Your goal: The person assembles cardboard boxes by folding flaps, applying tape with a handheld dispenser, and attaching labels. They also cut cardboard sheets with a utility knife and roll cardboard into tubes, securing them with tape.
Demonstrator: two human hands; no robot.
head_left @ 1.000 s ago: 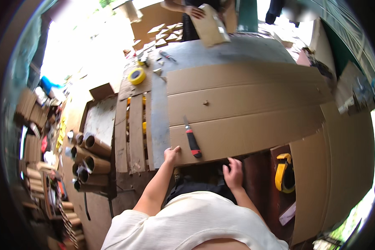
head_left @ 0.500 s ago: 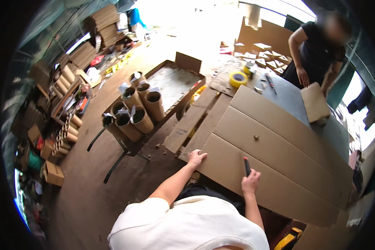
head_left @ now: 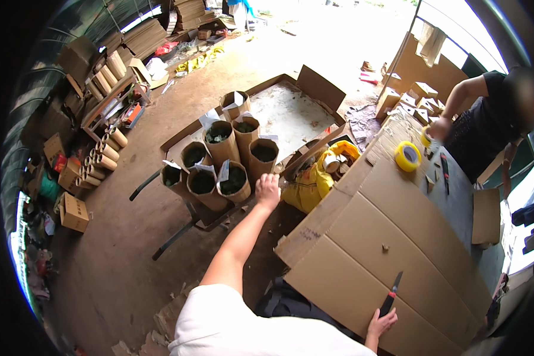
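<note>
A person's right hand [head_left: 383, 323], at the near edge of a large cardboard sheet [head_left: 362, 249], is closed around the handle of a knife [head_left: 391, 295], its bare blade pointing away from the body. The left hand [head_left: 268, 190] reaches out over the floor beside the nearest of several upright tubes [head_left: 262, 167]; its fingers are bent, but whether they touch the tube or hold anything cannot be told. With the two arms spread like this, good handling means keeping the blade turned outward and the knife wrist quiet, and steadying any tube low on its wall, so that its neighbours stay upright.

The knife has a black and red handle and a slim, pointed blade. The sheet is flat, matte brown board, with long straight creases and a small brown scrap [head_left: 385, 248] lying on it. The tubes are stiff brown card, round and open-topped, with dark green stuff inside and white slips at several rims. They stand close together on a low cart [head_left: 291, 110] with a worn, whitish bed, near a crinkled yellow sack [head_left: 305, 191]
</note>
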